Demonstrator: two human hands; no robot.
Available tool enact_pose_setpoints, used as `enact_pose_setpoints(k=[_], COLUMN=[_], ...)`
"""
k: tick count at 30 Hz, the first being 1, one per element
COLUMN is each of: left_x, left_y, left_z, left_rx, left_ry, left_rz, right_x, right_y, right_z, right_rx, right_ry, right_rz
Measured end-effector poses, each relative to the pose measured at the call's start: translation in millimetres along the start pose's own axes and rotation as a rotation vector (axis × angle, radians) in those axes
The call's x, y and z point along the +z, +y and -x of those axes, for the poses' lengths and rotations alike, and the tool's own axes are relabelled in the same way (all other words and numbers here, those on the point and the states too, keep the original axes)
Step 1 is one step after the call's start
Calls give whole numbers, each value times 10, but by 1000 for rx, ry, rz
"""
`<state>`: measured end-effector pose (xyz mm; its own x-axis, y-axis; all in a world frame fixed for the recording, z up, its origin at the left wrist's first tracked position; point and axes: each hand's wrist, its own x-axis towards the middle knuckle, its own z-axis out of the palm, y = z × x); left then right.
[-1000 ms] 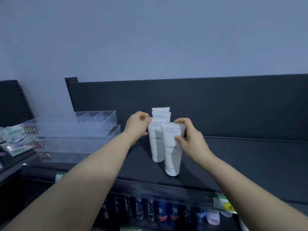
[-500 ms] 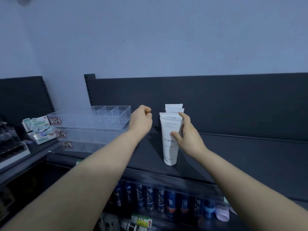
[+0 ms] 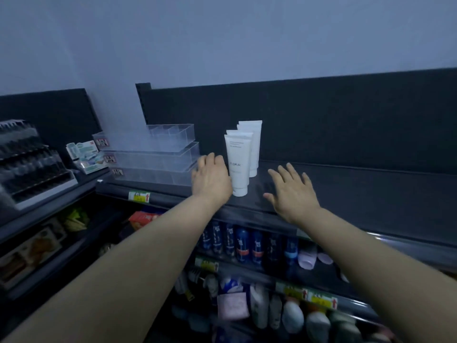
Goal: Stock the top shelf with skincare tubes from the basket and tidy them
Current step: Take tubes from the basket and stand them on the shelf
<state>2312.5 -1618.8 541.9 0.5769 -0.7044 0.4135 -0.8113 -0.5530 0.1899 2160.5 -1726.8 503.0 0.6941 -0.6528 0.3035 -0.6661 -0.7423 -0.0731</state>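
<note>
Ahead, a dark top shelf [image 3: 346, 189] carries a short row of white skincare tubes [image 3: 238, 164], standing upright on their caps, one behind another toward the dark back panel [image 3: 321, 115]. The front tube reads "FLORAL". The left hand [image 3: 211, 180] sits just beside the front tube on its left, fingers [image 3: 210, 160] loosely curled and holding nothing; whether it touches the tube cannot be told. The right hand [image 3: 291, 191] hovers low over bare shelf to the right of the tubes, apart from them, fingers spread wide and empty. Left of the tubes, close by, stands a stack of clear plastic organiser trays [image 3: 158, 154], then small boxed goods [image 3: 85, 154]. Below the shelf edge, lower shelves hold dark blue bottles [image 3: 242, 243] and other toiletries, with yellow price tags [image 3: 138, 196].
</note>
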Motion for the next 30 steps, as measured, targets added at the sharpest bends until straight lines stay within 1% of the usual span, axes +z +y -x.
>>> enact_pose_setpoints(k=[4, 8, 10, 13, 17, 22, 26, 30], left_x=[-21, -20, 18, 108, 260, 419, 577, 830], left_y=[96, 196, 252, 357, 540, 950, 1328, 1669], left_z=[379, 867, 1162, 1643, 2229, 2689, 2895, 3077], left_rx=[103, 160, 182, 201, 223, 272, 324, 357], left_ry=[-19, -76, -129, -255, -393, -502, -536, -642], left_rz=[-112, -85, -71, -60, -32, 63, 157, 204], right_x=[9, 19, 46, 127, 229, 246, 245, 309], right_y=[41, 110, 157, 263, 551, 1092, 1427, 1700], right_z=[364, 835, 1145, 1691, 2426, 3199, 3612, 3879], right_rx=[-11, 16, 38, 61, 148, 302, 407, 458], right_ry=[-8, -29, -57, -111, -225, -350, -415, -472], right_rz=[2, -19, -26, -14, 7, 70, 88, 91])
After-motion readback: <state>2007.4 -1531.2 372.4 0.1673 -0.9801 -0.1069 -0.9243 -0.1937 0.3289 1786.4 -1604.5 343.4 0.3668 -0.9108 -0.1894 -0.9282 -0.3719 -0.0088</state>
